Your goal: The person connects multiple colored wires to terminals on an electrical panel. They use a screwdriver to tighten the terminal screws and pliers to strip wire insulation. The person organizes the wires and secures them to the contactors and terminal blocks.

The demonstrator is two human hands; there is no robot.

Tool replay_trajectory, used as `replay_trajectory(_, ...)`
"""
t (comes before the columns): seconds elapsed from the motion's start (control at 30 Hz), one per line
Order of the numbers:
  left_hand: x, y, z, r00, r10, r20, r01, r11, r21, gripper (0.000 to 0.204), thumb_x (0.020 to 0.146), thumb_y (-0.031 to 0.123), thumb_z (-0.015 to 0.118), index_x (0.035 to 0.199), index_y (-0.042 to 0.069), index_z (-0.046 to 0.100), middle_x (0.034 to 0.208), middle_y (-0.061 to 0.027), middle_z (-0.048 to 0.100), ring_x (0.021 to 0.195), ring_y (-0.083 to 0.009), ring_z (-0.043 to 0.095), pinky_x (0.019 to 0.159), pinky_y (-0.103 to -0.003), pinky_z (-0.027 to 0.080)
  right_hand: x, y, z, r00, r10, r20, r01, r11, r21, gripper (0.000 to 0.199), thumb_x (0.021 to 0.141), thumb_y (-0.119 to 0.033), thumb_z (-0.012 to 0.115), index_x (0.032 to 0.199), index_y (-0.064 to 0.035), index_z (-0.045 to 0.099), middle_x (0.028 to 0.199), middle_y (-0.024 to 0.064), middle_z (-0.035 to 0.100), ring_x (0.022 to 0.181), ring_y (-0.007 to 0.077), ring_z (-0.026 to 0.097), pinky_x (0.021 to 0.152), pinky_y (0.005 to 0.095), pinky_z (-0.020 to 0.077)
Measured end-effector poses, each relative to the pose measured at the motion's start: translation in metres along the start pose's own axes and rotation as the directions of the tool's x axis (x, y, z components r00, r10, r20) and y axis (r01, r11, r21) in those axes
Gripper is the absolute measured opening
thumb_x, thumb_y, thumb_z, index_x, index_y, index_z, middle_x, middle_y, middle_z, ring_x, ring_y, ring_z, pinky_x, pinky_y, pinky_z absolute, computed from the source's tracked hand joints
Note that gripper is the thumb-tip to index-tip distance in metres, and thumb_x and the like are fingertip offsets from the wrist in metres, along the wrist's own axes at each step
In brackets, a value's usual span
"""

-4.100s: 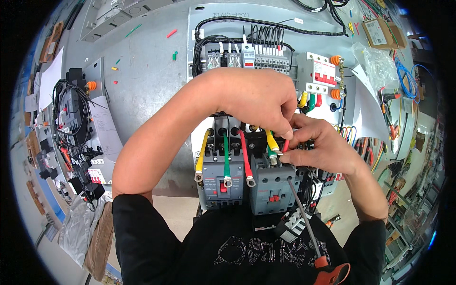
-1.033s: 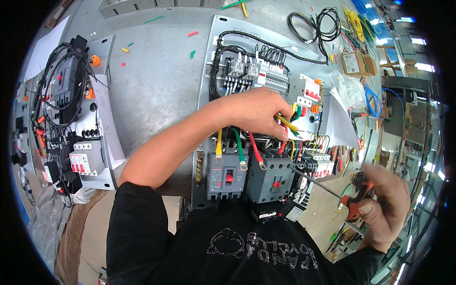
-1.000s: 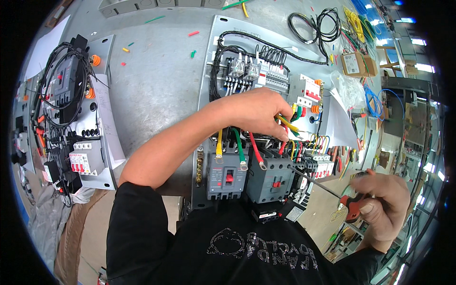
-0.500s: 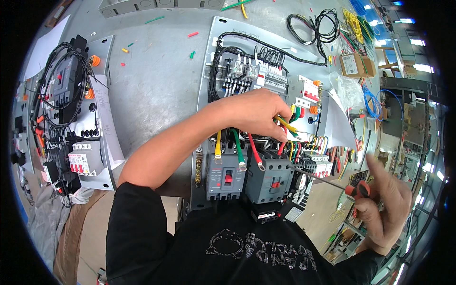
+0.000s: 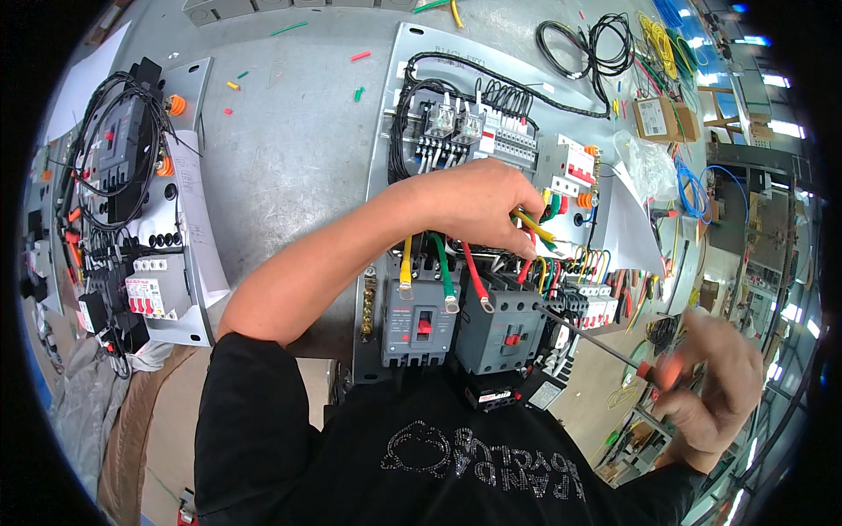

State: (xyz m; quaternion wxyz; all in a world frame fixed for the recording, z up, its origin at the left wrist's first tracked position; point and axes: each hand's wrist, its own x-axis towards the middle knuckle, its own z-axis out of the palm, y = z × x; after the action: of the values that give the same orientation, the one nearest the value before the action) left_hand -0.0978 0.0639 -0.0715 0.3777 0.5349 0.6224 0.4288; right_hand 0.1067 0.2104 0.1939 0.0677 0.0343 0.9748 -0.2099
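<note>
My left hand (image 5: 487, 206) reaches across the panel, its thumb and fingers pinched on a red wire (image 5: 525, 268) at the contactor's upper terminals. Yellow and green wires (image 5: 537, 230) pass beside those fingers. In my right hand (image 5: 721, 386) is the red-and-black handle of a screwdriver (image 5: 601, 339). Its long shaft points left, with the tip at the upper right of the grey contactor (image 5: 500, 329). To the left of that stands a circuit breaker (image 5: 419, 326) with a red toggle. Yellow, green and red cables with ring lugs (image 5: 449, 304) hang over its top.
A metal mounting plate (image 5: 386, 167) carries relays, terminal blocks and a black wire bundle. Another wired panel (image 5: 145, 210) lies on the left. Coiled black cable (image 5: 589, 53), a cardboard box (image 5: 662, 120) and a clear plastic bag (image 5: 640, 156) are at the far right.
The fingers of my right hand have curled lower around the screwdriver handle. My left hand keeps its pinch at the wires. The whole view has shifted slightly.
</note>
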Motion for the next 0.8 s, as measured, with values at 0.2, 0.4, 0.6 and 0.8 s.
replay_trajectory(0.2,0.000,0.000,0.000,1.000,-0.001,0.004,0.001,1.000,-0.007,0.038,0.089,0.038,0.087,0.105,0.005,0.078,0.089,-0.0134,0.078,0.083,-0.0290,0.075,0.073,-0.041,0.055,0.006,0.013,-0.001,0.993,0.002,0.117,-0.039,0.948,0.316,0.062,0.081,-0.047,0.093,0.120,-0.0005,0.079,0.086,0.0130,0.079,0.065,0.0188,0.072,0.063,0.0282,0.0527)
replay_trajectory(0.4,0.002,-0.002,0.002,1.000,-0.002,0.011,0.002,1.000,-0.006,0.038,0.090,0.037,0.087,0.106,0.004,0.078,0.091,-0.0135,0.079,0.084,-0.0285,0.076,0.074,-0.041,0.056,0.002,0.000,-0.021,0.979,-0.086,0.185,0.149,0.920,-0.363,0.070,0.068,-0.058,0.092,0.111,-0.0036,0.083,0.074,0.0024,0.057,0.060,0.0160,0.055,0.055,0.0336,0.0399)
replay_trajectory(0.6,0.002,-0.003,0.001,1.000,-0.008,0.014,0.008,1.000,-0.016,0.038,0.090,0.037,0.087,0.106,0.004,0.078,0.092,-0.0138,0.079,0.085,-0.0284,0.076,0.074,-0.040,0.056,0.009,-0.009,-0.001,0.999,-0.007,0.034,0.012,0.989,-0.145,0.060,0.079,-0.047,0.091,0.116,-0.0001,0.082,0.076,0.0069,0.067,0.060,0.0171,0.061,0.053,0.0318,0.0422)
replay_trajectory(0.8,0.001,-0.003,0.001,1.000,0.009,0.014,-0.009,1.000,-0.011,0.038,0.090,0.037,0.086,0.107,0.004,0.078,0.092,-0.0142,0.079,0.085,-0.0287,0.076,0.074,-0.041,0.056,0.013,0.025,-0.008,0.958,0.036,0.283,-0.172,0.865,0.472,0.059,0.069,-0.035,0.102,0.112,-0.0002,0.083,0.089,0.0142,0.079,0.073,0.0198,0.074,0.065,0.0300,0.0538)
